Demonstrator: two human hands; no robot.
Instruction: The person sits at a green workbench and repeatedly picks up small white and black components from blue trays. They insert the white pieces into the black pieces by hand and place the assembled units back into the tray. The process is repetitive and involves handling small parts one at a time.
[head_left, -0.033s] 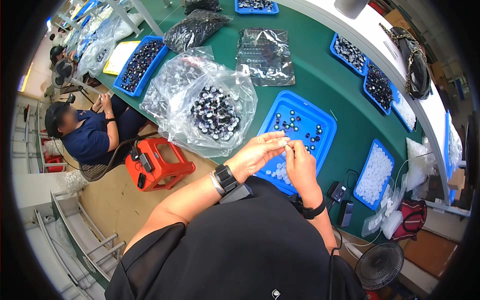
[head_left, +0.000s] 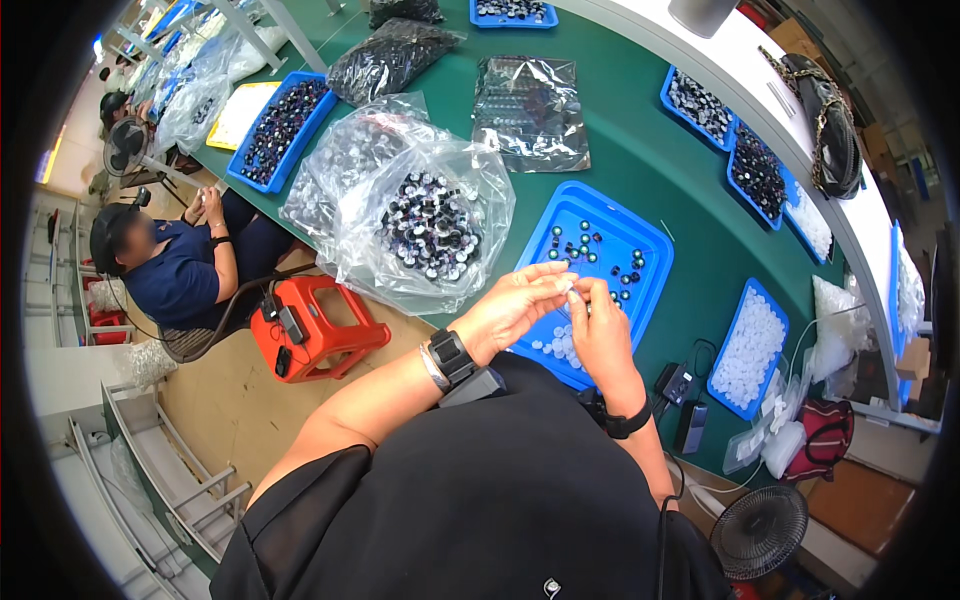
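Observation:
Over the near part of a blue tray [head_left: 648, 240], my two hands meet at the fingertips. A small white piece [head_left: 571, 287] shows between them, mostly covered by the fingers. My left hand [head_left: 508, 308] is closed in a pinch on it, and my right hand [head_left: 604, 332] pinches at the same spot from the right. Inside the tray, several small dark round parts [head_left: 585, 240] with shiny tops lie toward the far side. Several white caps [head_left: 556, 346] lie at its near end, partly behind my hands.
Left of the tray sits a clear plastic bag [head_left: 430, 225] of black-and-white parts. Another blue tray [head_left: 748, 348] of white pieces stands right, near black adapters [head_left: 675, 380]. A flat dark bag [head_left: 530, 112] lies beyond. A seated person [head_left: 175, 265] works left, behind a red stool [head_left: 312, 325].
The fingers of my right hand have shifted very slightly at the pinch. Everything else looks the same.

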